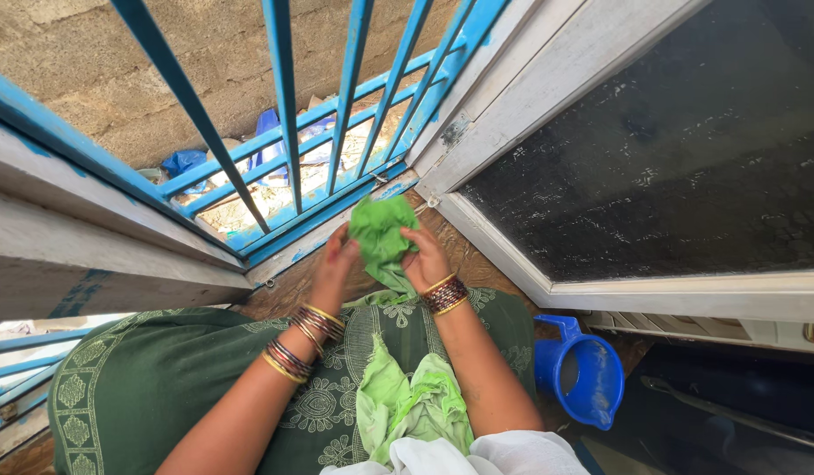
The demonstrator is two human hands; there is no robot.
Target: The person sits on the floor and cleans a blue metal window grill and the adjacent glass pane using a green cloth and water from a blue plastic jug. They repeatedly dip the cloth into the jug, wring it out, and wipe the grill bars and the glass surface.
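Green cloth (381, 236) bunched between both hands.
My left hand (337, 264) and right hand (425, 259) pinch its sides; it hangs lengthwise toward my lap.

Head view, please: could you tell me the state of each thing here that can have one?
Green cloth: bunched, gripped by both hands.
Left hand: closed on the cloth.
Right hand: closed on the cloth.
Blue jug: on the floor, tilted, mouth toward the camera.
Window pane: swung open, dusty.
Blue grille: closed across the opening.
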